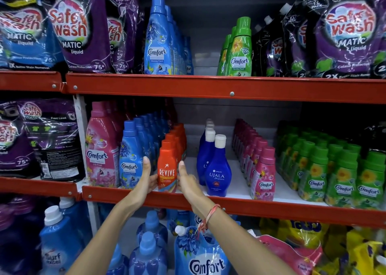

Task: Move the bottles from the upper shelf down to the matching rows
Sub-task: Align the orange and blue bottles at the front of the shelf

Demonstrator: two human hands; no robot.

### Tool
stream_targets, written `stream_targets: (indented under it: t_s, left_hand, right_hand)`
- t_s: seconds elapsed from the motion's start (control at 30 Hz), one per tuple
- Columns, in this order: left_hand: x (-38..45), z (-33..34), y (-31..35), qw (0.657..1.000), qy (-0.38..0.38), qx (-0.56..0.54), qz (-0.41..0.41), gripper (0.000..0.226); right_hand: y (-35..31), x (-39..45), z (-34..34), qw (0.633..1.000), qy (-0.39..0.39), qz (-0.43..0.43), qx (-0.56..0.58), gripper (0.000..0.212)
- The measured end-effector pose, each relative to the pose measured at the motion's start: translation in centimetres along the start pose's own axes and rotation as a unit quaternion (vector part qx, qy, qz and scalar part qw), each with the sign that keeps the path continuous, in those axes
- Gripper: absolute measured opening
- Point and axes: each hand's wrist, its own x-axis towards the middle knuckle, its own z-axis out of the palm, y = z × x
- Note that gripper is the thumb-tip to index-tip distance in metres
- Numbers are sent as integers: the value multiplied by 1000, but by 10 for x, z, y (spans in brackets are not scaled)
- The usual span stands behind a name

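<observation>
— At the front lip of the middle shelf, the orange Revive bottle heads its own orange row, upright, with the tall blue Comfort bottles at its nine o'clock and the Ujala bottle at its three o'clock.

— And the hands?

— The left hand presses flat on the bottle's left flank and the right hand on its right, palms facing, fingers straight, thumbs up. Each grip is spread wide, closed around nothing; together they pinch the bottle between them.

— What might go wrong?

— The bottle stands right at the red edge. An uneven push from either palm could tip it forward off the shelf, or knock it into the blue neighbours. Squeezing with flat palms gives little hold on smooth plastic.

— The task itself?

— Blue bottles and green bottles remain on the upper shelf, at twelve and one o'clock, so plenty is left.
</observation>
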Motion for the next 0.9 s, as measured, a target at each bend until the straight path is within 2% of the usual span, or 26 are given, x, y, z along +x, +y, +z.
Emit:
stream_targets:
  t_s: [0.07,0.1,0.17,0.2,0.23,0.3,0.4,0.5,0.53,0.6,0.63,0.7,0.77,0.9]
  left_hand:
    - [-3,3,-7,998,57,20,36,124]
    - [-3,5,-12,989,123,40,69,109]
    - [-3,10,-21,940,288,100,151,81]
    - [-5,14,-20,913,342,126,186,73]
    - [-5,18,-20,896,362,141,215,68]
    - [-3,30,-17,899,335,139,245,63]
    - [2,57,-10,929,253,102,251,61]
    - [3,88,0,954,181,92,223,60]
    - [3,97,4,961,159,99,206,59]
    - [4,111,6,973,117,106,170,55]
    - [5,117,7,980,93,95,150,60]
    - [12,127,3,991,58,61,107,80]
    - [14,131,4,995,46,39,76,84]
    - [12,131,9,997,58,-8,41,100]
  right_hand:
    - [4,-6,-9,999,25,-43,-13,65]
    - [6,-10,-12,996,44,-79,-9,61]
    - [9,-20,-17,987,89,-132,12,52]
    - [13,-22,-22,983,112,-147,24,49]
    - [17,-25,-28,978,132,-159,32,47]
    - [21,-32,-44,965,174,-193,39,46]
    - [28,-36,-66,935,263,-235,34,41]
    - [35,-38,-85,929,302,-215,17,26]
    - [37,-38,-91,933,301,-198,13,24]
    - [36,-43,-100,948,276,-161,10,43]
    - [33,-47,-104,957,251,-141,18,53]
    - [27,-53,-109,975,194,-101,33,54]
    - [24,-54,-113,983,162,-82,14,53]
    - [19,-50,-113,985,163,-52,-6,58]
